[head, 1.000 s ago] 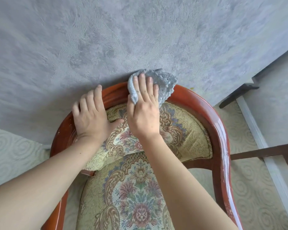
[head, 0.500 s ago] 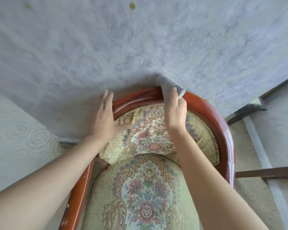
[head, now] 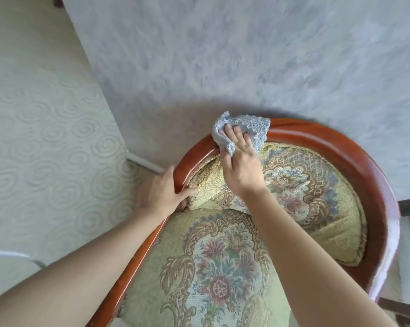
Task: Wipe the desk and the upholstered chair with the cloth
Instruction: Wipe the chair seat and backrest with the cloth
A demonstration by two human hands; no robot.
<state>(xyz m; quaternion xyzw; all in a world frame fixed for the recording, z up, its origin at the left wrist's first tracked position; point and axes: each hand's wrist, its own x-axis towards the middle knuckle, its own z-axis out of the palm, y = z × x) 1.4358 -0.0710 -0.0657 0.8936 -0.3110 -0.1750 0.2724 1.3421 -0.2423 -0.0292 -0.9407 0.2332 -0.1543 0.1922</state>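
The cloth [head: 242,129], grey and crumpled, is being pressed onto the top of the wooden rim [head: 336,147] of the chair [head: 222,267] by the right hand [head: 240,166]. The right fingers [head: 237,138] are being laid nearly straight over the cloth, with the thumb being tucked under its left fold, so the cloth is being pinched lightly between thumb and fingers. Loose cloth is being bunched beyond and to both sides of the fingertips. The back cushion [head: 300,185] is being covered in part just below the right palm. The rim is being gripped lower on its left curve by the left hand [head: 162,193], its thumb being pressed on the inner side against the cushion; the left fingers are being hidden behind the rim. The wall [head: 246,55] is being seen just past the fingertips, and the carpet [head: 38,138] to the left.
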